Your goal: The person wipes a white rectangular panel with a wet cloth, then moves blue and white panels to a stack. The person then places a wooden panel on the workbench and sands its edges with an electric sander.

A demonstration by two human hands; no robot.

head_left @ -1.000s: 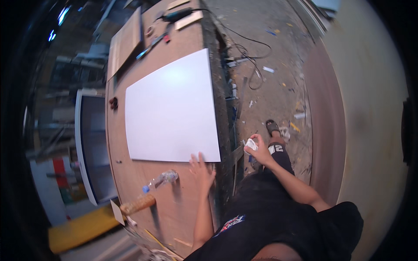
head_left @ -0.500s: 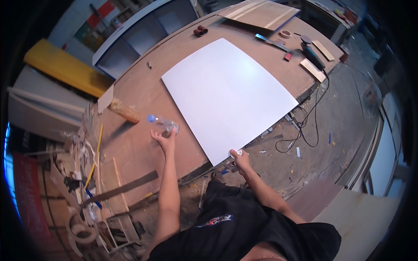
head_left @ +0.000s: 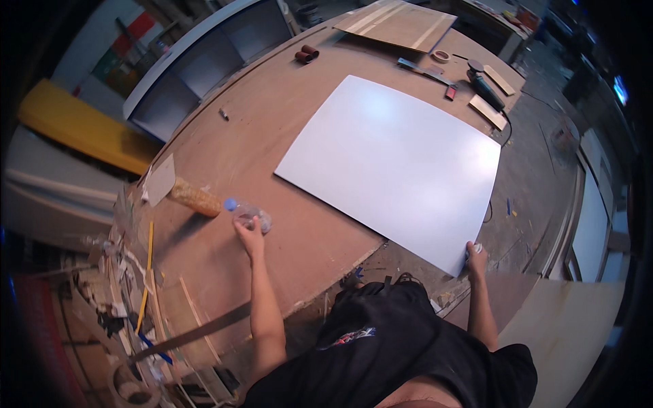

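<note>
My left hand (head_left: 251, 235) has its fingers closed round a clear plastic bottle (head_left: 264, 221) with a blue cap, tilted low over the brown tabletop (head_left: 313, 245). A large white panel (head_left: 401, 156) lies flat on the table, its near right part jutting past the table edge. At that near corner my right hand (head_left: 477, 261) grips the panel's edge. Something small, white and crumpled, perhaps a rag, shows at the fingers of this hand. Just left of the bottle is a tube-like roll (head_left: 195, 198), brownish yellow.
An angle grinder (head_left: 484, 88), a roll of tape (head_left: 441, 56), wooden strips and dark red cylinders (head_left: 307, 54) lie on the table's far part. A brown board (head_left: 398, 24) is at the back. Scraps crowd the left edge; debris litters the floor.
The panel has turned, its near corner swinging to the right with my right hand. My left hand and the bottle have come slightly nearer and to the left.
</note>
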